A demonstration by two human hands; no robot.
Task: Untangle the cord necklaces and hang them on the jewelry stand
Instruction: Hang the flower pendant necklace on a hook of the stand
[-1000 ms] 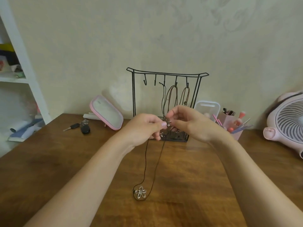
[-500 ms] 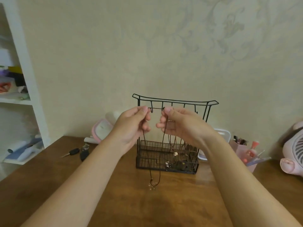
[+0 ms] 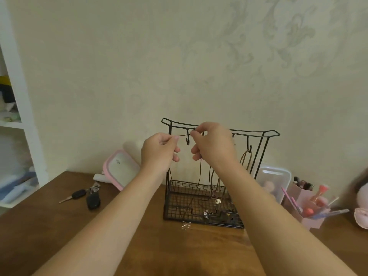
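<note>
The left grip (image 3: pixel 159 152) is narrow, thumb and forefinger pinched on a thin dark cord necklace (image 3: pixel 184 135), the other fingers loosely curled. The right grip (image 3: pixel 214 148) is narrow too and pinches the same cord just under the top bar of the jewelry stand (image 3: pixel 255 133). A short stretch of cord runs taut between the two pinches, passing just in front of the stand's left hook (image 3: pixel 187 140). I cannot tell whether it touches the hook. From the right grip the cord drops in front of the stand. A clear flower-shaped pendant (image 3: pixel 186 226), blurred, shows low in front of the stand's wire basket (image 3: pixel 179 198).

That makes two hands on one cord. Two hooks show clear of the hands; the rest are partly hidden. At least two more cords hang on the stand: a brown loop (image 3: pixel 246 159) on the right hook (image 3: pixel 250 146), and one behind the right wrist that runs down to a white bead (image 3: pixel 218 201).

The stand is on a wooden table (image 3: pixel 59 226). On the left lie one pink-rimmed mirror (image 3: pixel 121 169), one key (image 3: pixel 76 195) and one black fob (image 3: pixel 93 200). On the right are one clear plastic box (image 3: pixel 273 181), one pink holder (image 3: pixel 312 218) and a pink fan (image 3: pixel 361 214) at the edge.
</note>
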